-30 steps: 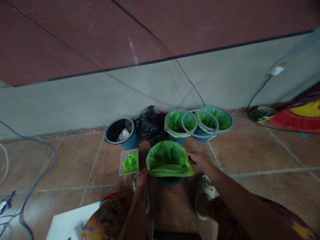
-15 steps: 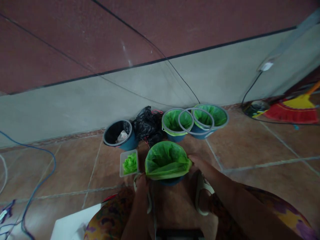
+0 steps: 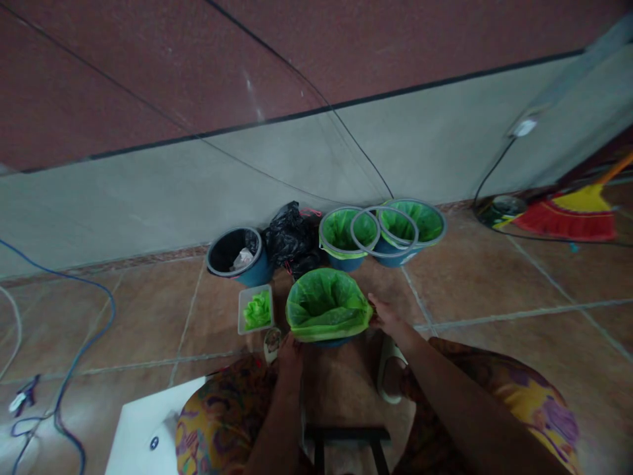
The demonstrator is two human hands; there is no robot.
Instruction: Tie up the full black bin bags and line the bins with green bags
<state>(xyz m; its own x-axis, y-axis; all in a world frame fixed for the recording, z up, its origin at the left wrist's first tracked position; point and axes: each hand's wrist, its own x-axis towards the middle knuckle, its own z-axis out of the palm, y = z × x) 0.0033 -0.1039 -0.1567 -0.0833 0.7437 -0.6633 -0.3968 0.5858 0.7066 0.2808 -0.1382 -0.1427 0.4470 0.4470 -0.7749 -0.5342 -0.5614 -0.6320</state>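
A green plastic bag (image 3: 329, 303) lines a blue bucket (image 3: 331, 342) standing between my feet, its edge folded over the rim. My left hand (image 3: 289, 351) grips the bag's edge at the near left, fingers partly hidden. At the right side my right hand (image 3: 384, 313) pinches the same edge. To the left lies a clear plastic tub (image 3: 241, 310) with more green bags (image 3: 257, 310) in it. Behind stand two blue buckets (image 3: 346, 264) lined with green bags, and a loose grey ring (image 3: 357, 243) rests across their tops.
A black-lined bucket (image 3: 264, 270) holding crumpled white waste stands by the wall, beside black garbage bags (image 3: 285, 231). A red and yellow broom (image 3: 568, 218) lies at the right. Blue cable (image 3: 111, 307) crosses the floor at left, near a white box (image 3: 143, 422).
The head view has shifted slightly, so the scene sits higher in the frame. Both hands stay at the bag's edge, and its near edge now lies lower around the bucket.
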